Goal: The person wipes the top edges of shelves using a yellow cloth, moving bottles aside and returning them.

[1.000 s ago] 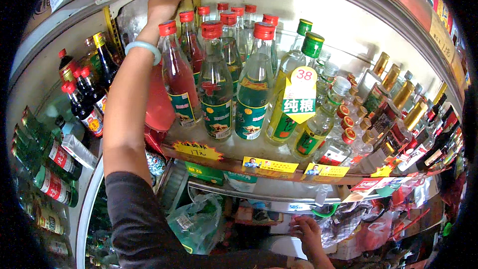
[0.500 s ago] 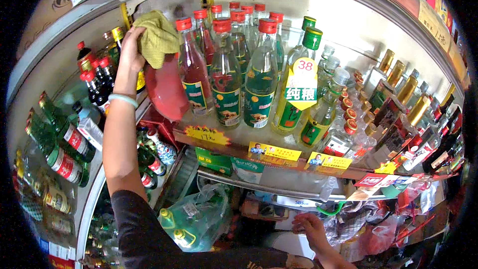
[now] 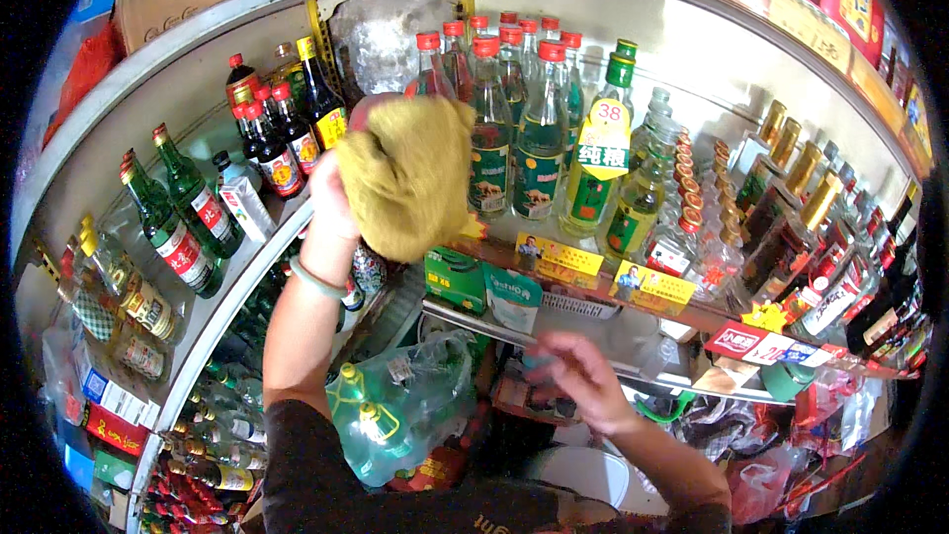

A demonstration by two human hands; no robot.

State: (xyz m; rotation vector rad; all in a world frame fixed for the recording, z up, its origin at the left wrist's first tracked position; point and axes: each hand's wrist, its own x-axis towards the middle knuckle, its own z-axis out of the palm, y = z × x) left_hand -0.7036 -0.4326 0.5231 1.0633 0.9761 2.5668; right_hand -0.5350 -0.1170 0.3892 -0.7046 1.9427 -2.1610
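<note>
My left hand (image 3: 332, 193), with a pale bangle (image 3: 316, 280) at the wrist, is closed on an olive-yellow cloth (image 3: 413, 183) in front of the corner of the shelves. A bit of dark pink shows at the cloth's upper left edge; what it belongs to is mostly hidden. Just right of the cloth stand clear bottles with red caps and green labels (image 3: 540, 163), upright on the shelf. My right hand (image 3: 583, 381), somewhat blurred, hangs below the shelf's front edge, its fingers apart and nothing visible in them.
Dark sauce bottles (image 3: 272, 153) and green bottles (image 3: 178, 237) line the left shelf. A yellowish bottle with a green cap (image 3: 598, 168) and several small bottles (image 3: 682, 257) fill the right. Yellow price tags (image 3: 559, 257) hang along the edge. Below lies a plastic bag of bottles (image 3: 400, 415).
My left hand and the cloth have come nearer and to the right, away from the shelf's back. The red object below the cloth is out of sight. My right hand has risen leftward.
</note>
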